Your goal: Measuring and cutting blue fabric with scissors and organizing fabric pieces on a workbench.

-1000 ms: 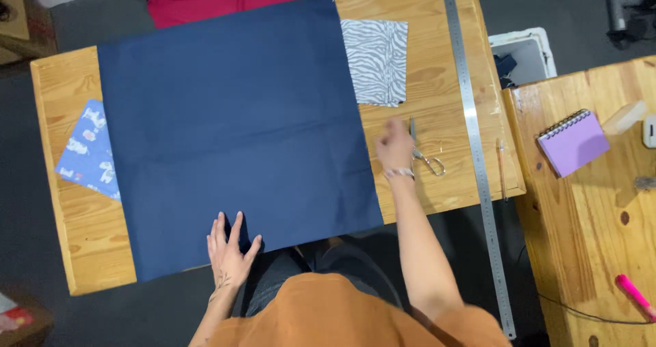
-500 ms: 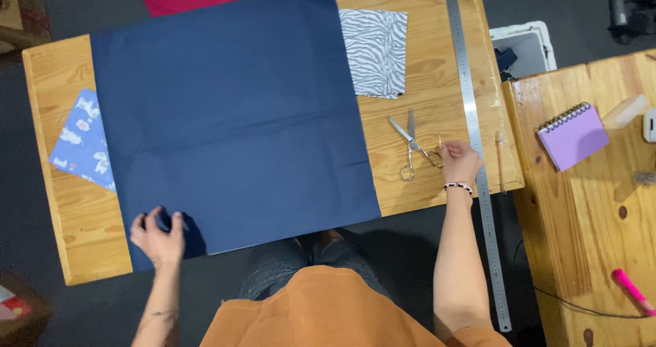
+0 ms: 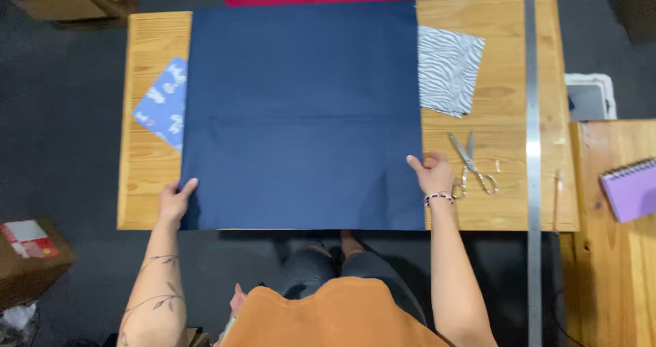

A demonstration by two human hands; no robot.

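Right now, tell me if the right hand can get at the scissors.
Probably yes. The right hand rests at the navy cloth's right edge, and the scissors lie open on bare wood just beside it, nothing between.

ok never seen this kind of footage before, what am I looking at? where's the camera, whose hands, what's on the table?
There is no machine: a person works with two bare hands. The one camera sits on the person's head and looks straight down, so the arms come in from the bottom edge. A wooden table carries a large dark blue cloth spread flat. The left hand rests at the cloth's near left corner; the right hand touches its right edge. Whether either hand pinches the cloth cannot be told. Beside the right hand lie scissors. A zebra-patterned piece and a light blue patterned piece stick out from under the cloth. A long metal ruler runs along the right side.
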